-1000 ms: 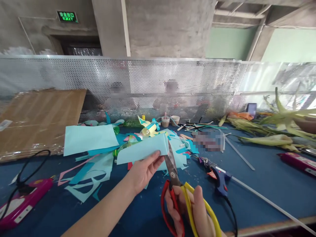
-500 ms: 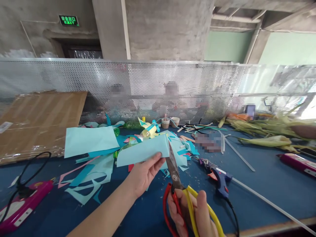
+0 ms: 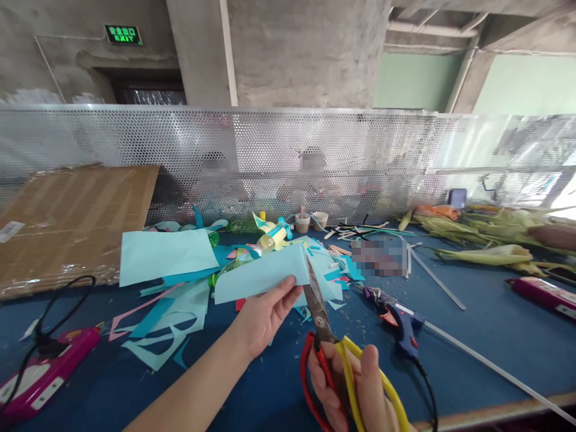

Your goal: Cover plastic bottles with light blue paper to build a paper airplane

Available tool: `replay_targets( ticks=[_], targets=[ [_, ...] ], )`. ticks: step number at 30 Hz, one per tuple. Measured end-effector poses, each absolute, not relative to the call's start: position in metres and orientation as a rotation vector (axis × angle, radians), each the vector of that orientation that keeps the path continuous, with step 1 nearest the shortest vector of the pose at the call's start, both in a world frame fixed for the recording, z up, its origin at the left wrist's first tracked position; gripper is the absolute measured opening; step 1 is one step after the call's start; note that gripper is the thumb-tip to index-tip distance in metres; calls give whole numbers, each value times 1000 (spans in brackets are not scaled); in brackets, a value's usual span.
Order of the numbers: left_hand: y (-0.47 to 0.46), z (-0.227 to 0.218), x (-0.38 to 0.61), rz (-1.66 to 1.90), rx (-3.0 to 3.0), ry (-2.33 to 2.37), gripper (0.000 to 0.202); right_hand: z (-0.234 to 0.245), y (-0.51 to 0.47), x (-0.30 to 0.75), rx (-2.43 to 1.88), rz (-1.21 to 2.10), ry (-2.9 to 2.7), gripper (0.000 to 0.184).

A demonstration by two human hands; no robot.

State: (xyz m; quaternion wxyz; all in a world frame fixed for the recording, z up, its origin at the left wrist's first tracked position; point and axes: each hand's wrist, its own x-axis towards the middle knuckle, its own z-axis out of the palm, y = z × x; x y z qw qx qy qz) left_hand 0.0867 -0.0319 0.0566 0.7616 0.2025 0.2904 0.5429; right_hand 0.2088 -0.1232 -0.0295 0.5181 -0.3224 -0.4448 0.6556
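Observation:
A folded sheet of light blue paper (image 3: pixel 261 273) is pinched between the thumb and fingers of my left hand (image 3: pixel 270 312), above the table. My right hand (image 3: pixel 355 384) grips scissors (image 3: pixel 320 318) with one red handle and one yellow handle. Their blades point up and away from me, at the right edge of the paper; whether they cut into it I cannot tell. Behind the paper lie blue scraps and a plastic bottle with yellow and blue paper on it (image 3: pixel 270 240). Another light blue sheet (image 3: pixel 166 258) rests to the left.
A blue glue gun (image 3: pixel 405 330) with a long white stick lies right of the scissors. Purple power strips (image 3: pixel 54 375) sit at both sides. Corn husks (image 3: pixel 490 255) fill the back right, cardboard (image 3: pixel 81 222) the back left. Paper cups (image 3: pixel 302 223) stand before a perforated metal screen (image 3: pixel 270 138).
The view has shifted very slightly. My hands, the paper and the scissors keep nearly the same pose.

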Motion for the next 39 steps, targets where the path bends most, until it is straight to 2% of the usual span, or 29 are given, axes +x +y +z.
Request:
replay_targets(
  ticks=[9, 21, 26, 39],
  targets=[
    [-33, 55, 88, 1166, 438, 629, 26, -28, -123, 207, -757, 1612, -1014, 83],
    [-35, 56, 88, 1183, 439, 626, 36, -19, -125, 205, -803, 1611, -972, 85],
    [-35, 56, 88, 1176, 441, 627, 34, -18, -126, 205, -843, 1560, -997, 84],
    [-36, 44, 91, 1116, 467, 603, 29, -20, -117, 199, -564, 1536, -1021, 80]
  ],
)
